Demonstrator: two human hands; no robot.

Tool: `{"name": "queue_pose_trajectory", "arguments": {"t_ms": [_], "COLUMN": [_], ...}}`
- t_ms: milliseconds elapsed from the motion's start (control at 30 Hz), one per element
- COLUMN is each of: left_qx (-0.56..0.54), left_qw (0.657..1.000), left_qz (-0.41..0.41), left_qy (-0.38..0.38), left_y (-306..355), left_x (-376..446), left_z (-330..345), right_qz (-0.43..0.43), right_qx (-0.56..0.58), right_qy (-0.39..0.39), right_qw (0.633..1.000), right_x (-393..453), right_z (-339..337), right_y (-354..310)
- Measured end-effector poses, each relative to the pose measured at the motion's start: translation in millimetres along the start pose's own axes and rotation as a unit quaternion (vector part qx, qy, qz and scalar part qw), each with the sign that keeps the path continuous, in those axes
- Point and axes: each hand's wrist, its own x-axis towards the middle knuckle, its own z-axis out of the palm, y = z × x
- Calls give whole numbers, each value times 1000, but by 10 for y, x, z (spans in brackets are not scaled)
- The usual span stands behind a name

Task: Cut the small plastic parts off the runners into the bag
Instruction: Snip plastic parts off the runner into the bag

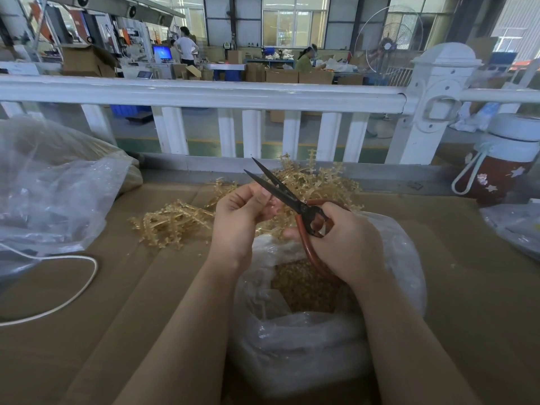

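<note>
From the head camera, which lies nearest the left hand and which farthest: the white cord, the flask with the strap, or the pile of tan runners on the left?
Measured from the left hand:
1. Pile of tan runners, just to its left on the cardboard.
2. White cord, farther left and nearer the person.
3. Flask, far right by the white railing.

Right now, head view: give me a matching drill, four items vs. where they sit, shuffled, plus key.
Items:
1. scissors
2. flask
3. cord
4. runners

Places:
A. looped on the table at far left
B. heaped on the table beyond the hands
C. in the right hand, blades open
D. standing at far right by the railing

Pairs: 1-C, 2-D, 3-A, 4-B
</note>
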Motion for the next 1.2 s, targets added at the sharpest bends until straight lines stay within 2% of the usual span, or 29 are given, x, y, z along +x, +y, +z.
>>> {"name": "queue_pose_trajectory", "arguments": {"t_ms": [300, 467, 700, 900, 1200], "left_qx": [15, 25, 40, 100, 80], "left_qw": [999, 998, 997, 990, 993], "left_qz": [31, 33, 57, 99, 87], "left_qy": [27, 47, 45, 6, 5], "left_y": [-20, -58, -61, -93, -85], "left_x": [5, 21, 29, 10, 7], "left_z": [20, 18, 25, 37, 38], "right_qz": [19, 32, 18, 9, -13], "right_qx": [47, 86, 39, 37, 32], "right_qy": [-32, -22, -37, -16, 7], "right_qw": [998, 995, 998, 999, 999], "right_x": [-1, -2, 8, -5, -12], "right_z": [-21, -33, -17, -20, -35], "right_y": [-26, -31, -15, -17, -25]}}
